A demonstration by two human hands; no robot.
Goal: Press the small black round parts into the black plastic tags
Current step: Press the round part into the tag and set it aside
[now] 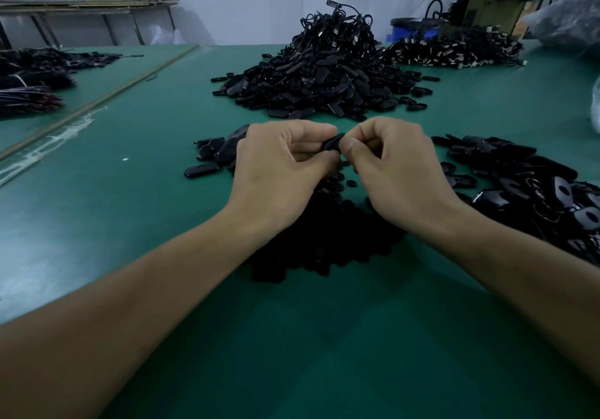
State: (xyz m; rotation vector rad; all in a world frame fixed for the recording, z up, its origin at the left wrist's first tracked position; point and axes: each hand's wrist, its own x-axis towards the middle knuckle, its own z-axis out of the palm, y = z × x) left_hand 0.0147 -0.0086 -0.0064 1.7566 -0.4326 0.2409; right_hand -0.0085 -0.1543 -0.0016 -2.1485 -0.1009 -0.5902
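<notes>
Both hands are up over the middle of the green bench [130, 223], knuckles nearly meeting. The left grip [279, 171] is closed on a black plastic tag [334, 142], thumb below and forefinger on top. The right grip [396, 171] pinches the same tag at its other end, with the thumb tip against it and the other fingers curled in. The tag is held just above the bench. The fingers cover most of it, so I cannot tell whether a round part sits in it.

Straight beneath the wrists lies a dark heap of small black round parts [324, 240], and a stray one [350, 183] lies between the hands. A few loose tags [214, 155] lie just beside the left knuckles. A spread of tags [526, 188] crowds in close along the right forearm and runs out to the right edge of view. Beyond the hands, near but apart from them, rises a big mound of tags [324, 87]. Behind it to the right is a pile of corded pieces [454, 50].

The widest run of green is on the left, from the left forearm to a thin strip [97, 100] that crosses the bench on a slant. Past the strip lie blurred dark bundles [32, 74]. Green also shows between the two forearms, toward the near edge.

At the far edge stand a blue bin [409, 30] and a drab machine [496, 2].
</notes>
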